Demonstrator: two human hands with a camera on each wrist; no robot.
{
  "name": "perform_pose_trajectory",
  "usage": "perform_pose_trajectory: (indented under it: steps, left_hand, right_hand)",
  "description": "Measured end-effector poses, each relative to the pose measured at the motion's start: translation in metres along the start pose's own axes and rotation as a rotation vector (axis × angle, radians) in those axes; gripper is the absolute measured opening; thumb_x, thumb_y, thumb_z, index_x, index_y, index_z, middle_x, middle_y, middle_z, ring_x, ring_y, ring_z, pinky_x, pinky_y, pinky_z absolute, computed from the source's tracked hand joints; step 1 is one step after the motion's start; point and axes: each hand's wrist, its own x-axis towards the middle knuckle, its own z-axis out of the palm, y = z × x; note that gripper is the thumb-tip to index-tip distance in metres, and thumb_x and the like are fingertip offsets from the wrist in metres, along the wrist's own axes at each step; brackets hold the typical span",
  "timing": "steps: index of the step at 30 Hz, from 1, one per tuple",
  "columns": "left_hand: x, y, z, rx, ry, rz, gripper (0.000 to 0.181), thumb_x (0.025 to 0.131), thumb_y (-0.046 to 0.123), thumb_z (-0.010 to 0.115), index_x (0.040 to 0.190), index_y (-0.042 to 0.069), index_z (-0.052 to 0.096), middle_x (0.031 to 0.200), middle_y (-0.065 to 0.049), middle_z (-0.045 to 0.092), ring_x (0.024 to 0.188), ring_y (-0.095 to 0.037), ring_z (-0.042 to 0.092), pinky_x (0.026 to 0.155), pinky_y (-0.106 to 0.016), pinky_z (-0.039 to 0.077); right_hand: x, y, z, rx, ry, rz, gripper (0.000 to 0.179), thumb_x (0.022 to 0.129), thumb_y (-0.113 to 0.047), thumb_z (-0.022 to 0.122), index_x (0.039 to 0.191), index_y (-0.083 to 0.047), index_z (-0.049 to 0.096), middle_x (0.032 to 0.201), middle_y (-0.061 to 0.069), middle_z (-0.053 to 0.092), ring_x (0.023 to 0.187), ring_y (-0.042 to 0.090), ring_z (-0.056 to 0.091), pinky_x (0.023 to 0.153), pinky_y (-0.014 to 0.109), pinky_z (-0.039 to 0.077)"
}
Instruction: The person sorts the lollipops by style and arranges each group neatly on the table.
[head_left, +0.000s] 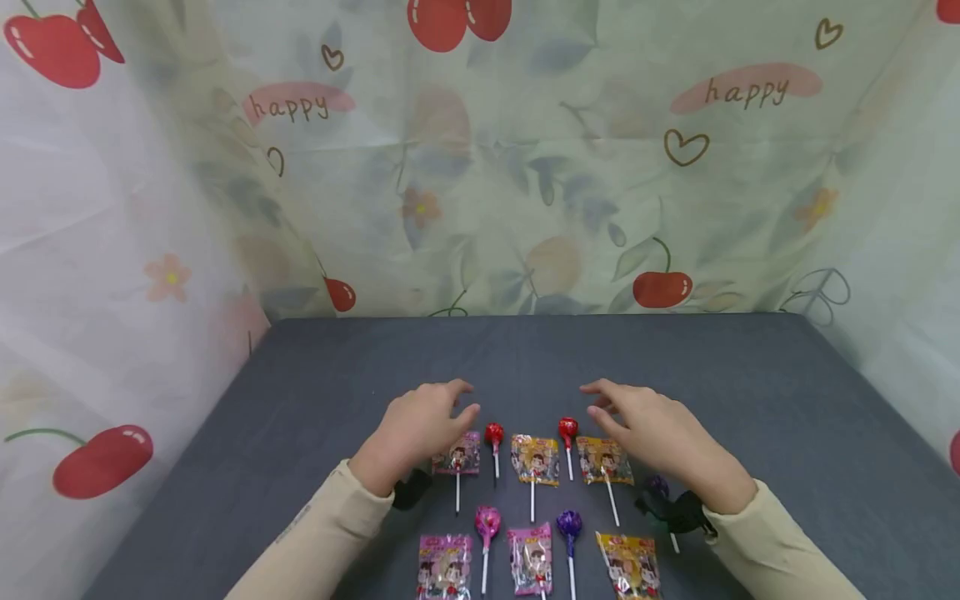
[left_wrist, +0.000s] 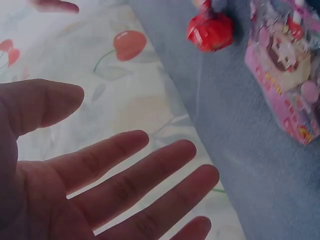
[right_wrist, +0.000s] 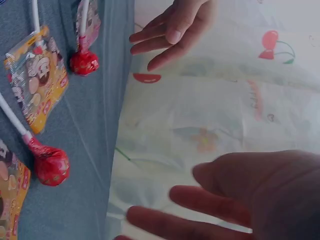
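Note:
My left hand (head_left: 418, 427) hovers over the left end of the back row of lollipops, fingers spread and relaxed, holding nothing. Below it a pink-wrapped flat lollipop (head_left: 467, 457) is partly hidden. A red ball lollipop (head_left: 494, 433) lies just right of that hand. Above the right end of the row is my right hand (head_left: 663, 429), its fingers loosely extended and nothing in them. Nearest to it are an orange-wrapped flat lollipop (head_left: 604, 460) and a second red ball lollipop (right_wrist: 51, 166). Another orange-wrapped lollipop (head_left: 536, 458) sits between the two red ones.
In the front row lie a pink ball lollipop (head_left: 487, 522), a purple one (head_left: 569, 523), pink packets (head_left: 445, 565) and an orange packet (head_left: 632, 565). My right wrist strap partly covers another purple lollipop (head_left: 658, 486). Patterned curtains (head_left: 510, 233) surround the grey-covered table (head_left: 315, 367).

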Motion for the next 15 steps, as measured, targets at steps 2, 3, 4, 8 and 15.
perform_pose_trajectory:
  steps: [2, 3, 4, 8, 15]
  left_hand:
    - [0.000, -0.003, -0.004, -0.022, 0.003, -0.008, 0.043, 0.097, 0.043, 0.055, 0.133, 0.019, 0.056, 0.117, -0.005, 0.067, 0.073, -0.011, 0.061, 0.065, -0.036, 0.050]
    - [0.000, -0.004, -0.007, -0.040, 0.003, -0.015, 0.042, 0.097, 0.043, 0.055, 0.132, 0.020, 0.057, 0.117, -0.005, 0.067, 0.074, -0.011, 0.062, 0.067, -0.037, 0.051]
    - [0.000, -0.005, -0.009, -0.059, 0.003, -0.019, 0.041, 0.097, 0.043, 0.054, 0.132, 0.020, 0.057, 0.115, -0.004, 0.067, 0.076, -0.012, 0.063, 0.069, -0.038, 0.052]
    - [-0.002, -0.011, -0.018, -0.145, 0.009, -0.023, 0.038, 0.098, 0.041, 0.054, 0.129, 0.020, 0.059, 0.110, -0.002, 0.067, 0.080, -0.011, 0.063, 0.072, -0.037, 0.053]
    - [-0.007, -0.027, -0.028, -0.275, 0.025, -0.010, 0.032, 0.099, 0.037, 0.054, 0.126, 0.022, 0.061, 0.112, -0.003, 0.066, 0.096, -0.017, 0.063, 0.076, -0.038, 0.053]
  right_hand:
    - [0.001, -0.001, -0.002, 0.034, 0.029, -0.012, 0.035, 0.100, -0.033, 0.054, 0.130, -0.015, 0.057, 0.116, 0.006, 0.068, 0.104, 0.024, 0.065, 0.076, 0.043, 0.055]
    - [0.001, -0.001, -0.003, 0.049, 0.049, -0.021, 0.034, 0.100, -0.032, 0.054, 0.129, -0.016, 0.058, 0.115, 0.005, 0.068, 0.104, 0.024, 0.065, 0.076, 0.043, 0.055]
    - [0.002, -0.001, -0.003, 0.071, 0.067, -0.034, 0.032, 0.100, -0.031, 0.054, 0.128, -0.015, 0.059, 0.115, 0.005, 0.068, 0.104, 0.024, 0.065, 0.079, 0.043, 0.055]
    - [0.005, -0.003, -0.007, 0.167, 0.137, -0.091, 0.026, 0.100, -0.026, 0.054, 0.123, -0.015, 0.061, 0.114, 0.005, 0.068, 0.103, 0.022, 0.066, 0.084, 0.045, 0.054]
    - [0.006, -0.008, -0.011, 0.279, 0.223, -0.150, 0.021, 0.100, -0.018, 0.055, 0.118, -0.012, 0.061, 0.112, 0.005, 0.068, 0.098, 0.022, 0.067, 0.083, 0.042, 0.055]
